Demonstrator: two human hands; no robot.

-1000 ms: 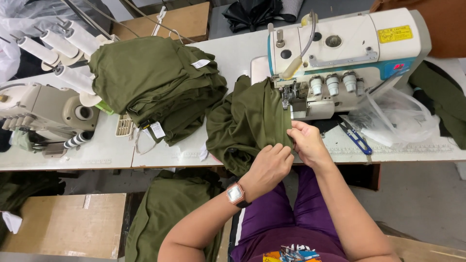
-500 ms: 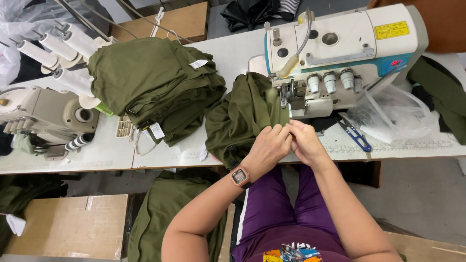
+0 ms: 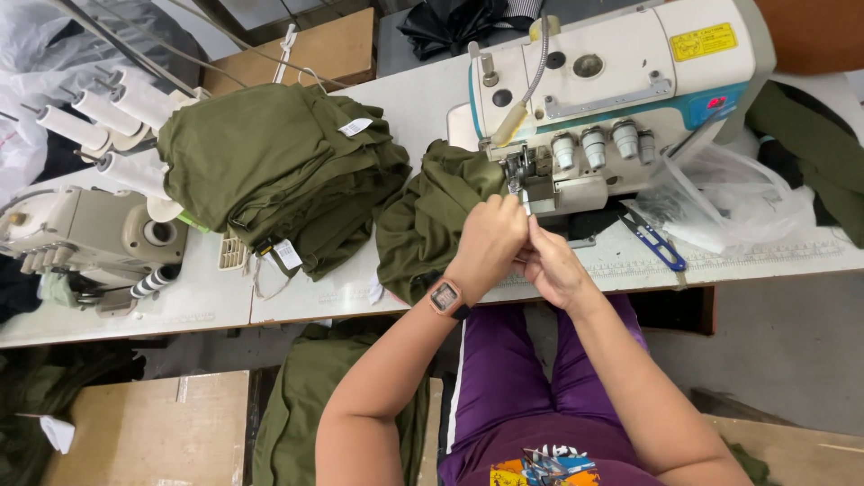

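An olive green garment [image 3: 423, 220] lies bunched on the white table [image 3: 207, 297], its edge drawn up to the needle area of the white and teal sewing machine [image 3: 612, 81]. My left hand [image 3: 490, 238], with a wristwatch on it, pinches the fabric just below the presser foot. My right hand [image 3: 549, 261] presses against it from the right, fingers closed on the same fabric edge. The fabric between the hands is mostly hidden.
A stack of folded olive garments [image 3: 270, 171] lies to the left. A second machine [image 3: 90, 238] and thread cones [image 3: 81, 126] stand at far left. Blue snips [image 3: 652, 238] and a clear plastic bag [image 3: 747, 198] sit to the right. More olive cloth [image 3: 306, 405] hangs below the table.
Both hands have moved up and toward the machine, carrying the fabric edge from the table's front to the presser foot.
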